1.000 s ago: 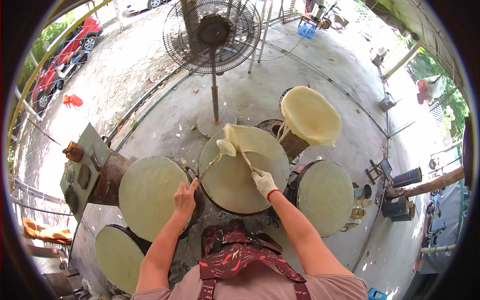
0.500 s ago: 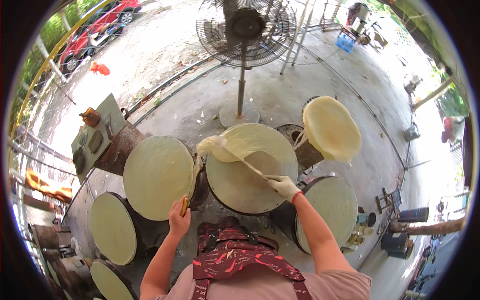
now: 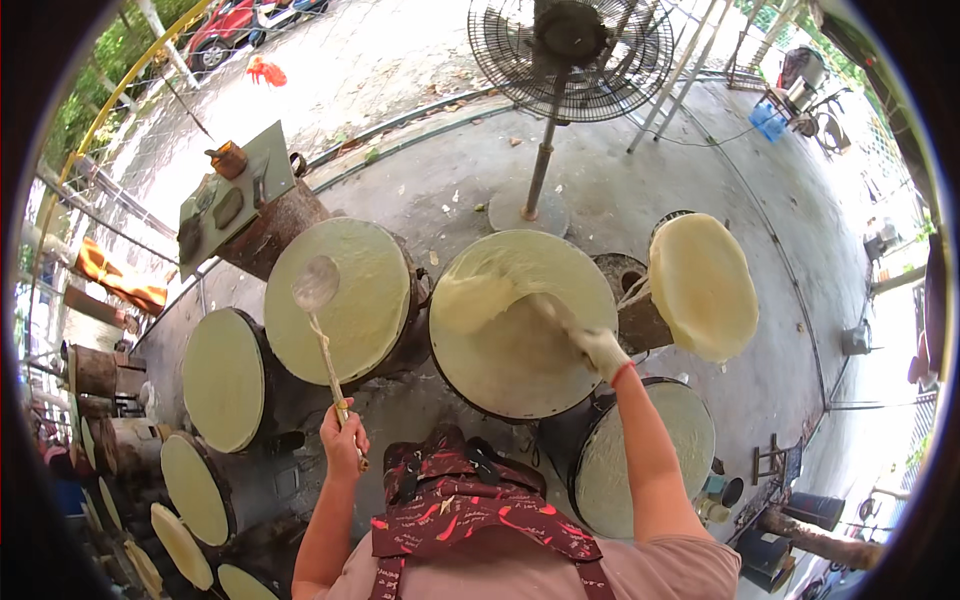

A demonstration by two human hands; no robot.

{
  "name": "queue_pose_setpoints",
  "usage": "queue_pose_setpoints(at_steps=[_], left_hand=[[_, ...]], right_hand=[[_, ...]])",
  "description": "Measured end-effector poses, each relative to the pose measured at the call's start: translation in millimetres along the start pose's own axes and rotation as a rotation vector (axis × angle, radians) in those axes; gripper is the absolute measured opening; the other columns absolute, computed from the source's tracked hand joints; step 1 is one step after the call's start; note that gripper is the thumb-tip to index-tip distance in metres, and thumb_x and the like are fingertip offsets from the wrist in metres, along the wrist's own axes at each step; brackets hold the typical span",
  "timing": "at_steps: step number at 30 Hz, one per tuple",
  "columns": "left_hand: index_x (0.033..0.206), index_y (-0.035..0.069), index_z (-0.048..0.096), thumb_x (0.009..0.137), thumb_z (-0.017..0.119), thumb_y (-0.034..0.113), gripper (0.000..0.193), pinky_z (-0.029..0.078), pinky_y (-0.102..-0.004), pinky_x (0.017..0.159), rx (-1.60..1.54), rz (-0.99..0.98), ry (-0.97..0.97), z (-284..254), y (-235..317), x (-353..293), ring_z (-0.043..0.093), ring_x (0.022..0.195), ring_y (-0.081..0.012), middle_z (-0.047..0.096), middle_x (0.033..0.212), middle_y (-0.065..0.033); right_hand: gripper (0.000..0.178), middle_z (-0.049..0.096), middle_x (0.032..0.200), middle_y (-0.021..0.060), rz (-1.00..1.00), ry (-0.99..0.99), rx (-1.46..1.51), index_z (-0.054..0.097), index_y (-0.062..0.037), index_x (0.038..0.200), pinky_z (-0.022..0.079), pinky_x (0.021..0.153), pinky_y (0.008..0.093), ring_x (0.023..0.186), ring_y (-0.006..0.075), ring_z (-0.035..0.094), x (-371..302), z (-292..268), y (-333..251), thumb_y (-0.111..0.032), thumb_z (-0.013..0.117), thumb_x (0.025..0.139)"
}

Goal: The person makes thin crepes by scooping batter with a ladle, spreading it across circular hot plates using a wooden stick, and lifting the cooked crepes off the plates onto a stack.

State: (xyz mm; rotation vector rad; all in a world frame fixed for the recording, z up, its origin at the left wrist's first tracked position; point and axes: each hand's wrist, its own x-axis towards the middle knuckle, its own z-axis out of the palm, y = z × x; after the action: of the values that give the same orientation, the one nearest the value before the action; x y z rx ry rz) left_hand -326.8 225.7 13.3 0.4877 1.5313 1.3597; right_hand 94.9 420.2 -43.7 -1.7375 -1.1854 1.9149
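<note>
My left hand (image 3: pixel 343 440) is closed around the lower end of a long-handled ladle (image 3: pixel 318 310), whose round bowl hangs over the left steaming drum (image 3: pixel 345 300), a cloth-topped round covered in pale batter. My right hand (image 3: pixel 603 350), in a white glove, is shut around a thin stick (image 3: pixel 555 318) that reaches out over the middle drum (image 3: pixel 525 325). A pale sheet (image 3: pixel 478 300) hangs draped over the far end of the stick, above the drum's left half; it blurs, so I cannot tell whether it still touches the cloth. Beyond my right hand, a tilted round frame (image 3: pixel 702 285) carries another pale sheet. A further drum (image 3: pixel 655 455) sits under my right forearm, and more rounds trail away to my left. A standing fan (image 3: pixel 570 50) rises behind the middle drum on the concrete floor (image 3: pixel 640 190).
</note>
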Motion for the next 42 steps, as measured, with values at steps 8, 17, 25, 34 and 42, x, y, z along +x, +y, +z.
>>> queue_pose_setpoints(at_steps=[8,17,25,34,42], left_hand=[[0.112,0.002,0.048,0.089,0.048,0.004,0.023,0.033,-0.0218,0.035,-0.048,0.016,0.115,-11,-6,-42,0.038,0.041,-0.0064,0.042,0.062,0.0002],[0.112,0.002,0.048,0.088,0.049,0.005,0.024,0.033,-0.0219,0.035,-0.064,-0.037,0.123,-17,-29,-78,0.038,0.040,-0.0070,0.042,0.060,0.0000],[0.113,0.001,0.048,0.087,0.047,0.003,0.026,0.032,-0.0220,0.035,-0.084,-0.078,0.077,-42,-26,-94,0.039,0.042,-0.0070,0.042,0.061,-0.0006],[0.115,-0.001,0.048,0.087,0.047,0.004,0.029,0.033,-0.0241,0.037,-0.117,-0.146,-0.107,-134,-10,-69,0.039,0.044,-0.0082,0.044,0.065,-0.0026],[0.112,-0.001,0.049,0.088,0.046,0.006,0.025,0.033,-0.0239,0.035,-0.112,-0.242,-0.278,-250,7,-38,0.038,0.042,-0.0085,0.044,0.065,-0.0029]], right_hand=[[0.027,0.042,0.051,-0.0035,0.421,-0.239,-0.219,0.067,-0.0162,0.082,0.024,0.034,0.0238,0.036,0.0062,0.033,-53,27,-27,-0.043,0.066,0.081],[0.030,0.051,0.064,-0.0017,-0.092,0.065,-0.066,0.070,-0.0148,0.106,0.029,0.037,0.0267,0.044,0.0086,0.040,-6,8,2,-0.034,0.062,0.083],[0.034,0.048,0.059,-0.0016,-0.048,0.299,0.152,0.067,-0.0125,0.113,0.028,0.036,0.0245,0.041,0.0075,0.037,-36,11,48,-0.029,0.063,0.084],[0.030,0.045,0.065,-0.0015,-0.004,0.129,0.543,0.054,-0.0126,0.118,0.026,0.037,0.0214,0.042,0.0059,0.034,-126,129,126,-0.025,0.055,0.091],[0.027,0.053,0.069,-0.0010,-0.111,0.040,0.685,0.058,-0.0112,0.115,0.039,0.044,0.0249,0.051,0.0088,0.048,-40,358,68,-0.025,0.053,0.093]])
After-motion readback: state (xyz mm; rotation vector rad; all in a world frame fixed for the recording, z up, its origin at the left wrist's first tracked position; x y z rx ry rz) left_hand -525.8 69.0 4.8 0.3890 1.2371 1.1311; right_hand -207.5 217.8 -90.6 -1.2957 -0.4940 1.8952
